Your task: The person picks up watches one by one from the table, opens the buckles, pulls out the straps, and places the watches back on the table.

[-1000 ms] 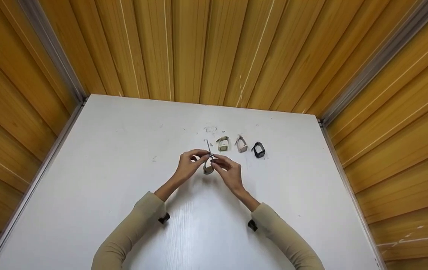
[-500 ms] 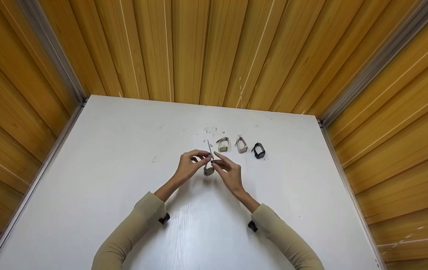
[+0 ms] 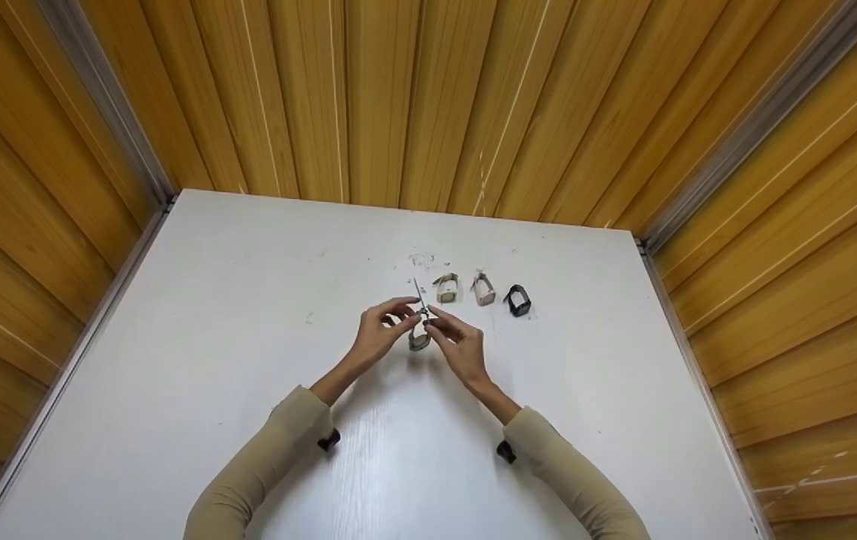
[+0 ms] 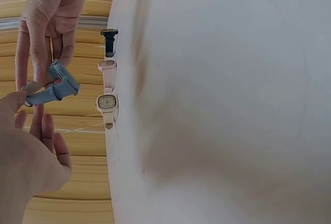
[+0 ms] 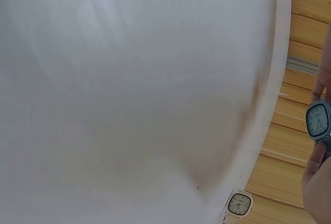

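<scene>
Left grip point(image 3: 376, 334) and right grip point(image 3: 464, 351) both pinch the blue watch point(image 4: 66, 86) by its strap point(image 4: 42, 96), three more watches point(image 3: 485, 291) nearer the far edge of the surface point(image 3: 173, 360)!

Beige sleeves point(image 3: 267, 454) carry small black devices point(image 3: 329, 440).

no words or numbers can be read. the blue wristwatch point(image 5: 318, 120) and the cream wristwatch point(image 4: 107, 102) have tiny marks on their faces, too small and blurry to make out.
</scene>
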### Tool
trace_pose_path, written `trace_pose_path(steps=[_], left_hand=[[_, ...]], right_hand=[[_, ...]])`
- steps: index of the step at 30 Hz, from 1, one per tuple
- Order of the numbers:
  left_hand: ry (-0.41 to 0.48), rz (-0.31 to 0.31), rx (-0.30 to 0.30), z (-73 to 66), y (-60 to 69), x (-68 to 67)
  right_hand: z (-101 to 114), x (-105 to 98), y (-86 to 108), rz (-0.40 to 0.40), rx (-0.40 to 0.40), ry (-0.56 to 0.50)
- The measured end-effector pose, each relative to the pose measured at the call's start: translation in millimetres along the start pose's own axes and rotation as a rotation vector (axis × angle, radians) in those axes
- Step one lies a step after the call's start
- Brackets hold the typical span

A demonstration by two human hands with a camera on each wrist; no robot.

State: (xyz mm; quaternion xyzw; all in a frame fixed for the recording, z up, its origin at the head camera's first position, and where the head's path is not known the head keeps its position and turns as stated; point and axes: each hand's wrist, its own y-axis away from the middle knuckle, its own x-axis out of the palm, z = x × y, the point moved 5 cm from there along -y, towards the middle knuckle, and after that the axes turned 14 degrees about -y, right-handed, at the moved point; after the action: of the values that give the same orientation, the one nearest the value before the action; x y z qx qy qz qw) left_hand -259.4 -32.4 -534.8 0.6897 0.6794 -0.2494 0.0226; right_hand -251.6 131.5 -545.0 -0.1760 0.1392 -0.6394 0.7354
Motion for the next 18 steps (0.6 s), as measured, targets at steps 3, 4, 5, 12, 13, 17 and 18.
trace_pose_path(steps=[3,4,5,12,13,17,18], left_hand=[[0.0,-0.017,0.019,-0.4,0.5,0.0],[-0.001,-0.017,0.021,0.3,0.6,0.5],[-0.002,-0.015,0.021,1.2,0.6,1.1],[0.009,0.047,0.059,2.4,1.0,2.7],[0.008,0.058,0.061,2.3,1.0,2.2],[0.011,0.079,0.066,1.4,1.5,1.4],[0.011,0.08,0.064,1.0,1.7,1.3]], right_hand=[[0,0,0.0,0.0,-0.005,0.003],[0,-1,0.3,-0.001,-0.005,0.002],[0,-1,0.6,-0.001,-0.006,0.003],[-2,1,2.5,0.014,-0.017,-0.003],[-3,1,2.3,0.016,-0.015,-0.001],[-24,-2,1.4,0.019,0.008,-0.012],[-28,-2,1.5,0.015,0.012,-0.015]])
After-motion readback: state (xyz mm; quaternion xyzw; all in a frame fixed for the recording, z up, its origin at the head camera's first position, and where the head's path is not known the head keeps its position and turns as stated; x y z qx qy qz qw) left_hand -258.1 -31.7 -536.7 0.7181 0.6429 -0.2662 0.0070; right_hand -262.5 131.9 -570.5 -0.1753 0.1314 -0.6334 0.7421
